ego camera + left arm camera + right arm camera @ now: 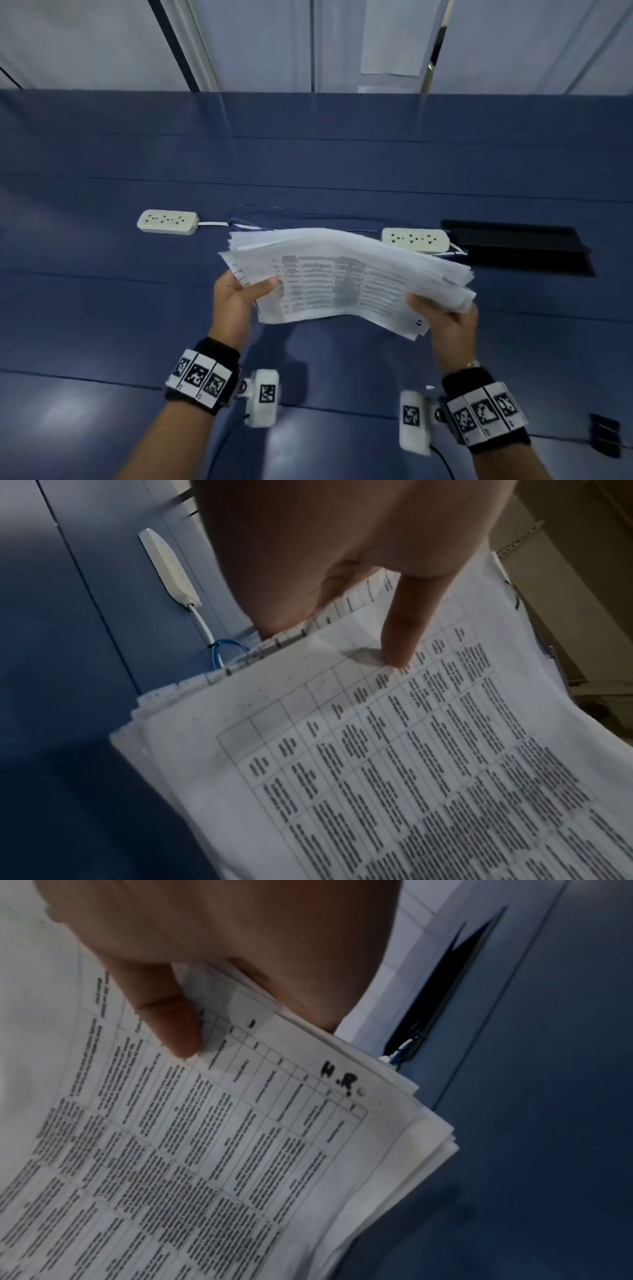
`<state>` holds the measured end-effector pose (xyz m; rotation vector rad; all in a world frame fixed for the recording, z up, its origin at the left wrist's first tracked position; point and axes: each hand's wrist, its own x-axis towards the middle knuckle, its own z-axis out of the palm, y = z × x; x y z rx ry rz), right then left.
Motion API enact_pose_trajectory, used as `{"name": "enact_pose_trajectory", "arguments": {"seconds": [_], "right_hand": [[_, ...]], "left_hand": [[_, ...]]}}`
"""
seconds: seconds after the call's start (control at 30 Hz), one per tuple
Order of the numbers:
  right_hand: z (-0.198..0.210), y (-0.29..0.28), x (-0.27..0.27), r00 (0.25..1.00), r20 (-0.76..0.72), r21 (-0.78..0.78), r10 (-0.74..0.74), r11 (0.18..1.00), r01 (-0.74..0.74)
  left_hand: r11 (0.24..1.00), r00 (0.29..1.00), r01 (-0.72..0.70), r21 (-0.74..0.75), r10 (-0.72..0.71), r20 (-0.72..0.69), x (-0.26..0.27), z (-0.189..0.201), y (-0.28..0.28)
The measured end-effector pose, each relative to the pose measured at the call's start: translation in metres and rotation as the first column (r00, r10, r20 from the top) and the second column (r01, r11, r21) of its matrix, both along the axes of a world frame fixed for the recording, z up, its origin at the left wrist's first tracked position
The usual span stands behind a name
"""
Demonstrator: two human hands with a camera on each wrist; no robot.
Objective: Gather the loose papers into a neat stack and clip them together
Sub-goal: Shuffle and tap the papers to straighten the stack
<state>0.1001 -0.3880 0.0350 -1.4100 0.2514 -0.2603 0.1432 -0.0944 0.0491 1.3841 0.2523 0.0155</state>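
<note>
A thick stack of printed papers (342, 284) hangs in the air above the blue table (102, 274), sagging in the middle, its edges uneven. My left hand (239, 294) grips the stack's left end, thumb on top of the top sheet (377, 750), fingers hidden beneath. My right hand (445, 318) grips the right end the same way, thumb pressed on the printed table near a handwritten "H.R." (339, 1077). A small black binder clip (604, 433) lies at the table's right, near the front edge.
Two white power strips (168, 222) (415, 240) lie on the table behind the papers, with thin blue and white cables (246, 224) between them. A black open cable hatch (517, 251) sits at the right. Pale partition panels stand behind the table.
</note>
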Motion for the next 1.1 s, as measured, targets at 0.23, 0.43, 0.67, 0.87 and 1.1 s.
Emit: {"name": "enact_pose_trajectory", "arguments": {"seconds": [0.23,0.43,0.67,0.87,1.1], "right_hand": [[-0.044,0.002,-0.006,0.998,-0.064,-0.031,-0.028,0.999,0.026],[-0.032,0.018,-0.007,0.995,0.073,-0.020,-0.066,0.998,0.067],[-0.034,0.009,0.017,1.000,0.013,0.005,0.007,1.000,-0.007],[-0.027,0.014,0.021,0.991,0.095,0.060,-0.094,0.994,0.089],[-0.033,0.021,0.023,0.997,0.037,-0.017,-0.066,0.998,0.066]], "left_hand": [[0.998,1.000,0.017,0.057,-0.017,-0.010,-0.005,-0.046,0.002],[0.999,0.984,-0.040,0.006,0.038,0.176,-0.003,-0.039,-0.009],[0.996,0.989,0.080,-0.029,-0.076,0.126,0.011,-0.042,0.004],[0.994,0.975,0.068,-0.090,-0.046,0.219,0.018,-0.034,0.004],[0.998,0.990,0.012,0.061,-0.021,0.137,0.013,-0.052,-0.009]]}}
